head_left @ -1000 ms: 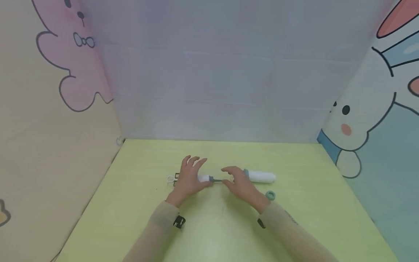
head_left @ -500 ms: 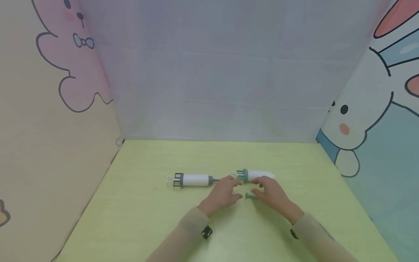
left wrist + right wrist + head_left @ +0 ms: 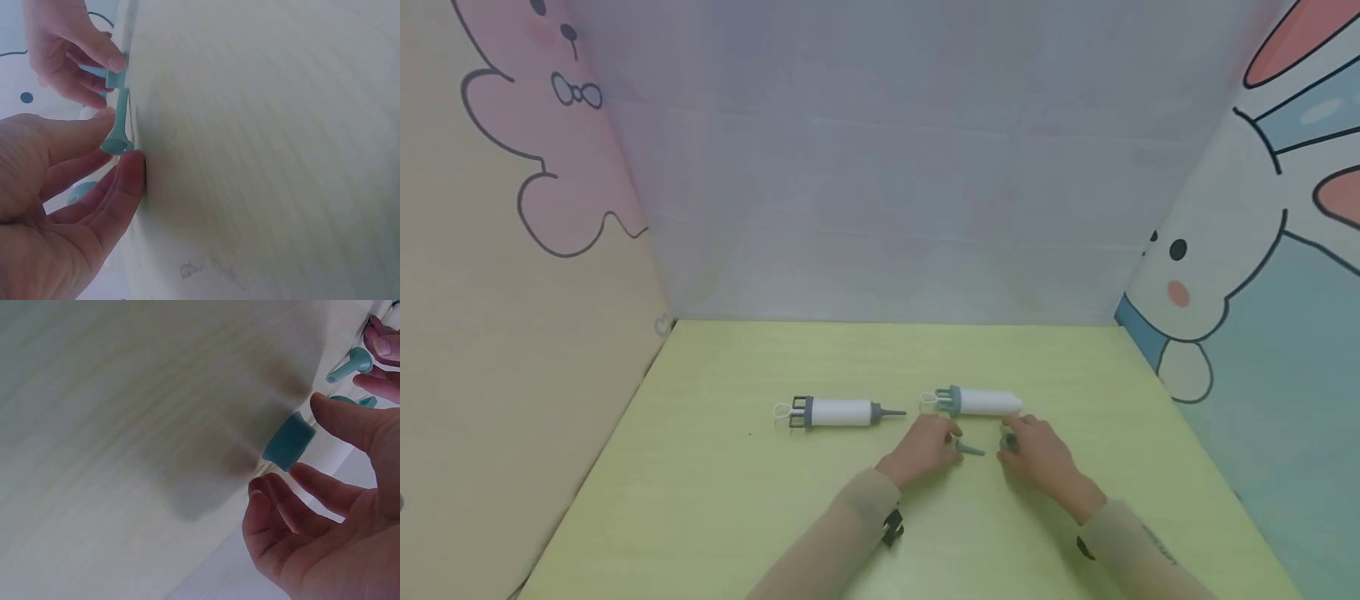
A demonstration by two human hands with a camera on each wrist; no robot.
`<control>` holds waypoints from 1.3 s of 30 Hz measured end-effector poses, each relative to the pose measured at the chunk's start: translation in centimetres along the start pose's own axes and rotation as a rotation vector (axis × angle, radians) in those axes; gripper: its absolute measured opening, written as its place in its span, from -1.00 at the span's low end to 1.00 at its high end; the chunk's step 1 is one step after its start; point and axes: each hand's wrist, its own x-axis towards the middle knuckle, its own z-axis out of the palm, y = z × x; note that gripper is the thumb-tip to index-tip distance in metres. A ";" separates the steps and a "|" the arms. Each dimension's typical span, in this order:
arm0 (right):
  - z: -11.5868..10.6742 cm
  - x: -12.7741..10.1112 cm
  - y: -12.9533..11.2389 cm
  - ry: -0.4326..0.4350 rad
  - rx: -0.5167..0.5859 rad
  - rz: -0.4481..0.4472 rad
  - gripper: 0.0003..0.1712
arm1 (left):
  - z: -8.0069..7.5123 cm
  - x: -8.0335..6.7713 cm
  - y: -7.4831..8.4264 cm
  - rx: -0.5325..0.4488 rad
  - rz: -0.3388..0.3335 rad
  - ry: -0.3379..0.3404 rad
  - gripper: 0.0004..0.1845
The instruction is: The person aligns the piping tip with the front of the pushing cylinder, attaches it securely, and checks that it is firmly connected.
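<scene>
Judging by the parts, you're mid-assembly: left hand (image 3: 922,450) pinches the teal nozzle (image 3: 969,449), right hand (image 3: 1043,460) pinches the ring (image 3: 1009,442) (teal syringe (image 3: 976,402) unfitted; the grey syringe (image 3: 835,412) looks complete).

Both my forearms are covered in thin, close-fitting beige sleeves that end at the wrist. My left sleeve (image 3: 850,521) carries a small black clip-like mount (image 3: 892,527) at the cuff. My right sleeve (image 3: 1131,542) has a similar black piece (image 3: 1083,547) and faint dark lettering. Both hands bare.
</scene>
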 end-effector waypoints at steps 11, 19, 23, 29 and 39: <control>0.1 -0.1 0.8 -0.044 0.069 0.021 -0.65 | 0.1 0.0 -0.2 -0.017 0.056 0.031 -0.79; -0.5 -0.1 0.4 -0.049 0.246 0.047 -0.64 | -0.4 -0.3 -0.3 -0.067 0.027 0.042 -0.80; -0.9 -0.2 0.0 -0.058 0.349 0.076 -0.64 | -0.7 -0.3 -0.1 -0.094 0.012 0.064 -0.79; -1.5 -0.3 -0.4 -0.067 0.541 0.042 -0.62 | -1.6 0.0 0.6 -0.117 0.030 0.093 -0.77; -2.1 0.1 -1.3 -0.066 0.561 -0.027 -0.64 | -1.9 0.2 2.5 -0.243 -0.026 0.082 -0.70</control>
